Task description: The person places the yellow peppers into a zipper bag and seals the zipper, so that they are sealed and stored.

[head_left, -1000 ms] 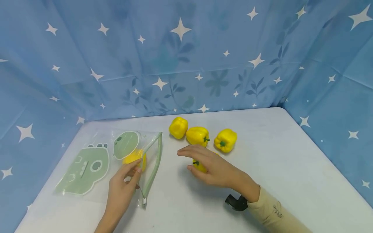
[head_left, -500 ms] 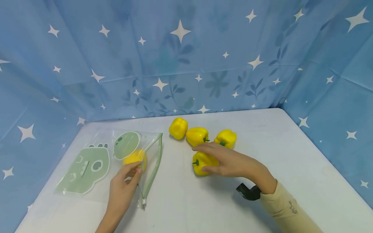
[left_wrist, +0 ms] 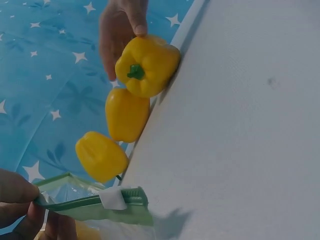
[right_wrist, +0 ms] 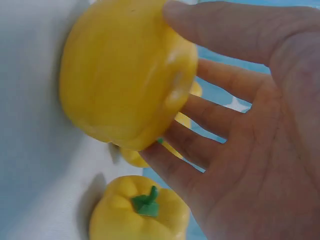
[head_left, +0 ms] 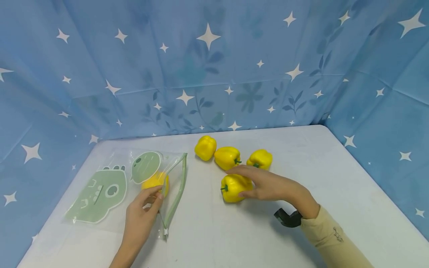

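Note:
At the left of the table lies a clear zipper bag (head_left: 112, 195) with a green cartoon print and a green-edged mouth that gapes. A yellow bell pepper (head_left: 155, 181) shows through its plastic. My left hand (head_left: 142, 214) pinches the bag's upper edge between thumb and fingers. Near the table's middle, my right hand (head_left: 268, 184) has its thumb on the near side of another yellow bell pepper (head_left: 233, 188) and its fingers round the far side. This pepper sits on the table, green stem pointing left. In the right wrist view some fingertips are hidden behind it.
Behind the right hand stand three more yellow bell peppers: one at the left (head_left: 205, 148), one in the middle (head_left: 227, 157) and one at the right (head_left: 259, 159). A white slider (head_left: 165, 232) sits at the near end of the bag's zipper. Blue star-patterned cloth (head_left: 214, 74) surrounds the white table (head_left: 321, 160).
My right hand has shifted rightward from above the pepper's stem side, and its thumb and fingers now bracket the pepper. My left hand keeps its pinch on the bag, almost unmoved.

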A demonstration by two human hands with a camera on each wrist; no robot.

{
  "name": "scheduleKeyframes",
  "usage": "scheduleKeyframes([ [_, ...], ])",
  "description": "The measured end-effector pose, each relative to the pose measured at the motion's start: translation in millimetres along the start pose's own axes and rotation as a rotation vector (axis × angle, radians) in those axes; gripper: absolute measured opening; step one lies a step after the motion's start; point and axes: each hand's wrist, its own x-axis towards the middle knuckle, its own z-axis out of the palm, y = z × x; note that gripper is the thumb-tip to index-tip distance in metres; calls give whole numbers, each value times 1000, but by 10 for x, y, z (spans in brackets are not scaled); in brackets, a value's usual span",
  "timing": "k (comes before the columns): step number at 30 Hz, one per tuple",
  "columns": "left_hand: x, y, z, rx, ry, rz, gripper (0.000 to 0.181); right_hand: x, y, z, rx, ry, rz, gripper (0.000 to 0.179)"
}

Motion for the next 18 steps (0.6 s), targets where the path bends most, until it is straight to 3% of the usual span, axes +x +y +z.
scheduleKeyframes([
  [18,20,-15,-2,-182,-96,-67,45,41,114,81,32,-100,27,84],
])
